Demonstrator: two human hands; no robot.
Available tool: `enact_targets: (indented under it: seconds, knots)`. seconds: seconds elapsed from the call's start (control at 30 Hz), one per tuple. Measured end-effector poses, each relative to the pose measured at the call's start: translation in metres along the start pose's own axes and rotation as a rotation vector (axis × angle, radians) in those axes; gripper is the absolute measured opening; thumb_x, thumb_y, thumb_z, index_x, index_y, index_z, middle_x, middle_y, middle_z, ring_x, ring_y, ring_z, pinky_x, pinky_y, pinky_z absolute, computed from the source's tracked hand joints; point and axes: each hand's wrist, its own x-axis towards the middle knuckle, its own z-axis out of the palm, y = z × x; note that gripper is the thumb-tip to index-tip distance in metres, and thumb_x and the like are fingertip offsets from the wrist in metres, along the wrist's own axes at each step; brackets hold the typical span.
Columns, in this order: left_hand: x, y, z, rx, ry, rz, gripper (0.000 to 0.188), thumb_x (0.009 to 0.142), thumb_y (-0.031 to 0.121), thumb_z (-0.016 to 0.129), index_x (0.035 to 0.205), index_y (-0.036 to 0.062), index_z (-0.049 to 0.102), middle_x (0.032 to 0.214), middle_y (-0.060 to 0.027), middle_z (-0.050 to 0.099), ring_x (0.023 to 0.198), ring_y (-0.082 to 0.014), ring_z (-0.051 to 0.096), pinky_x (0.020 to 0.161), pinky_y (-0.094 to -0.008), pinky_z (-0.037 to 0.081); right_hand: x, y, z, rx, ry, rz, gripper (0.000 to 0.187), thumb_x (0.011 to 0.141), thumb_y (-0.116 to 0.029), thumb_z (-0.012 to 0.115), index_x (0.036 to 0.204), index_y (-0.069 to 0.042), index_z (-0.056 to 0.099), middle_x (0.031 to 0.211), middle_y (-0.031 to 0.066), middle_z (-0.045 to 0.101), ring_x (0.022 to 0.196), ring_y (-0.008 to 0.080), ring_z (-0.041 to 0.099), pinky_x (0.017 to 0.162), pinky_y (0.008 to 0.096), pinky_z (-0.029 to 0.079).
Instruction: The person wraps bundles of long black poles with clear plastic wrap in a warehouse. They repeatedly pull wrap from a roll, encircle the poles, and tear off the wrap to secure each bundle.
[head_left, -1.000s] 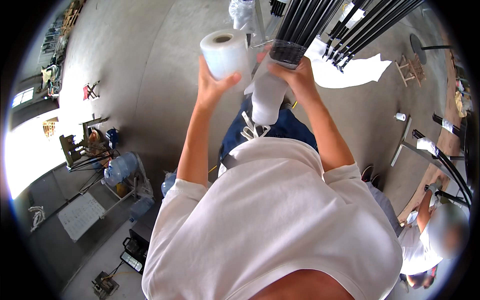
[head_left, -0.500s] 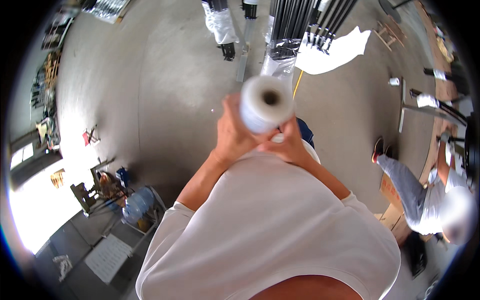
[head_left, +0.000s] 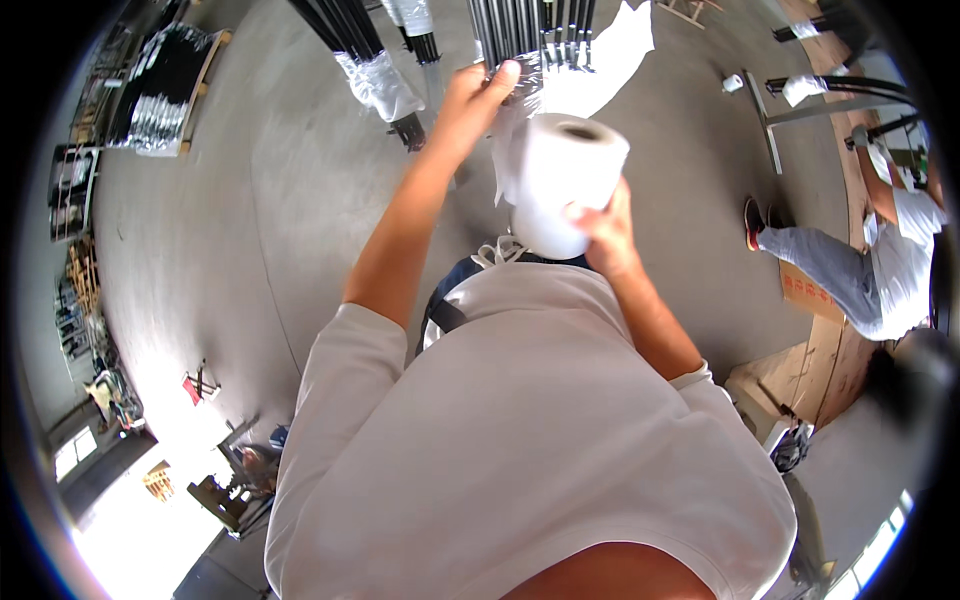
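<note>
My right hand [head_left: 608,232] is closed round the lower part of a big white roll of plastic wrap [head_left: 570,170]. The roll stands nearly upright in front of my waist, its hollow core showing at the top. Farther forward, my left hand [head_left: 470,105] grips the near end of a bundle of black tubes [head_left: 508,28], thumb over the side and fingers partly hidden. Clear film [head_left: 524,88] covers that end of the bundle, and a loose strip of it hangs down beside the roll.
More film-wrapped black tubes [head_left: 350,45] stick out at the far left of the bundle. A white sheet [head_left: 610,70] lies under the tubes. To the right, a co-worker [head_left: 890,260] is beside a metal stand [head_left: 835,112] and cardboard [head_left: 800,365]. A loaded pallet [head_left: 165,90] sits far left.
My left hand has let go of the roll and reached forward to the tube bundle. The roll now rests in my right hand alone, and the view has turned slightly.
</note>
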Motion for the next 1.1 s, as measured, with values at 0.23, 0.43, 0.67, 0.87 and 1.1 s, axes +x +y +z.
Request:
enact_targets:
  seconds: [0.23,0.43,0.67,0.87,1.1]
  knots:
    - [-0.004,-0.01,-0.007,-0.572,-0.187,0.023,0.038,0.088,0.026,0.045,0.1,-0.008,0.055,0.097,-0.0195,0.06,0.09,-0.0228,0.058,0.084,-0.0319,0.042,0.07,0.051,-0.095,0.401,0.151,0.237,0.045,0.068,-0.031,0.059,0.101,-0.002,0.054,0.092,0.0107,0.058,0.089,0.0234,0.055,0.08,0.0381,0.044]
    - [-0.006,-0.001,-0.008,-0.534,-0.214,-0.021,0.039,0.086,0.033,0.048,0.1,-0.0024,0.057,0.092,-0.0138,0.062,0.087,-0.0236,0.059,0.08,-0.0322,0.045,0.165,0.173,-0.03,0.318,-0.477,0.374,0.045,0.074,-0.027,0.056,0.111,-0.001,0.049,0.107,0.0106,0.055,0.1,0.0233,0.052,0.087,0.0368,0.04]
    - [-0.042,0.026,-0.052,1.108,0.196,0.421,0.048,0.082,0.029,0.054,0.116,-0.0027,0.041,0.113,-0.0177,0.042,0.104,-0.0311,0.042,0.081,-0.0375,0.039,0.127,0.142,0.04,0.393,-0.697,0.384,0.051,0.075,-0.032,0.055,0.115,-0.001,0.046,0.112,0.0118,0.051,0.104,0.024,0.049,0.089,0.0382,0.038]
    - [-0.154,-0.032,-0.07,-0.154,0.612,0.01,0.081,0.071,0.026,0.065,0.132,0.0026,0.016,0.128,-0.0089,0.032,0.117,-0.0226,0.032,0.094,-0.0336,0.03,0.117,0.118,0.073,0.366,-0.744,0.298,0.056,0.076,-0.037,0.054,0.119,-0.001,0.043,0.116,0.0128,0.049,0.107,0.0246,0.047,0.091,0.0393,0.036]
    - [-0.147,-0.038,-0.06,-0.326,0.282,-0.141,0.082,0.059,0.022,0.072,0.126,0.0032,0.031,0.117,-0.0091,0.044,0.104,-0.0185,0.045,0.087,-0.0319,0.037,0.097,0.092,0.075,0.349,-0.796,0.239,0.063,0.077,-0.042,0.053,0.123,-0.001,0.039,0.121,0.014,0.046,0.111,0.0252,0.045,0.093,0.0407,0.035]
